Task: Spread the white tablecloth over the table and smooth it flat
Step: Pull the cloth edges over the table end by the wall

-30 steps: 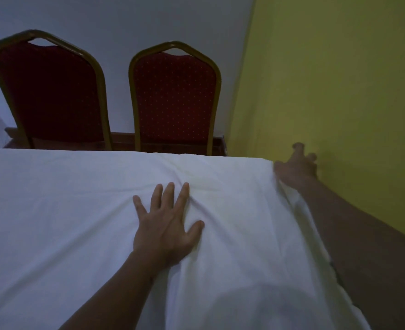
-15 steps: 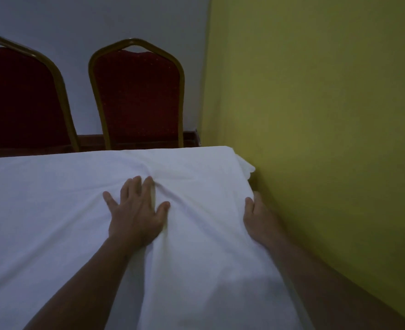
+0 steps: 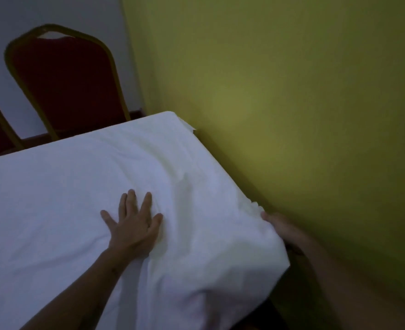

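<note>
Dim room corner: the worktop, hidden beneath the white tablecloth [image 3: 53,210], stands beside a yellow wall [image 3: 292,91]. The cloth is creased, and bunched at its right edge. The left hand [image 3: 134,225] presses flat on it, fingers spread. The right hand [image 3: 283,231] touches the bunched edge; grip cannot be determined. A red chair [image 3: 65,79] stands beyond.

Dark bench [image 3: 268,315], only a sliver visible at near right. Directly on top: white tablecloth [image 3: 65,210], flat at left, creased toward right edge, draped over far right corner, bunched and raised at near right.
</note>
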Motion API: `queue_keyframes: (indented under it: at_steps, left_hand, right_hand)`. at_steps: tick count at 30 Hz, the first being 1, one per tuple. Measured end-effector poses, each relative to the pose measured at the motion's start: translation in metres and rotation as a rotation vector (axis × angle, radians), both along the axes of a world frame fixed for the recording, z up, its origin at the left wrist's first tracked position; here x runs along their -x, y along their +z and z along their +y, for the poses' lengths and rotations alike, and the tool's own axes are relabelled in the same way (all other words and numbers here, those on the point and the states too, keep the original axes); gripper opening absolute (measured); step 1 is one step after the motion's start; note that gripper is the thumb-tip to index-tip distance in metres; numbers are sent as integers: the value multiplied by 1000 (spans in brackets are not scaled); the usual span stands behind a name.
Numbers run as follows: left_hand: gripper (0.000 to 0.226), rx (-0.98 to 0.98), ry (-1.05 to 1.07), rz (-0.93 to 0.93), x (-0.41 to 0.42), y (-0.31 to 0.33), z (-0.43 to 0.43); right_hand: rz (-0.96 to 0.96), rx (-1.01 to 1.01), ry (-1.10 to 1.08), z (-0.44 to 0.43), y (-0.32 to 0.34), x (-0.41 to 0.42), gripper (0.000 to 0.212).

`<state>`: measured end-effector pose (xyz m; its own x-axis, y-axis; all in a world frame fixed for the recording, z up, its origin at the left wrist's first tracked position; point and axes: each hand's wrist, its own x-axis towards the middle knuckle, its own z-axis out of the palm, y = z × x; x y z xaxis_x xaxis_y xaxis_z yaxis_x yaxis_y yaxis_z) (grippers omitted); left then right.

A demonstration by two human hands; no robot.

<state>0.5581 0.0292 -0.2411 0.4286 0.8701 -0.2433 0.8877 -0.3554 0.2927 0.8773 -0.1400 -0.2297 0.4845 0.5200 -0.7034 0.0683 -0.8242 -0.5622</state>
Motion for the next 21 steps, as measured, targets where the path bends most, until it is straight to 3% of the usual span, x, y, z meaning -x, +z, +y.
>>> queue_keyframes:
  at_steps: [3, 7, 10, 14, 17, 21]
  left_hand:
    - [80, 9, -82, 58, 2, 4, -24]
    - [70, -139, -89, 166, 12, 25, -57]
    - [60, -26, -36, 270, 8, 27, -61]
    - [31, 130, -59, 181, 7, 28, -64]
    - [20, 208, -25, 112, 12, 27, -55]
    - [22, 250, -44, 113, 14, 23, -48]
  right_hand:
    - [225, -81, -299, -41, -4, 3, 55]
    - [277, -218, -501, -80, -2, 30, 36]
    - [153, -193, -410, -78, 1, 38, 32]
    - [-55, -230, -422, -79, 19, 46, 13]
    - [147, -488, -636, -74, 43, 51, 13]
    - [483, -756, -630, -61, 83, 65, 21]
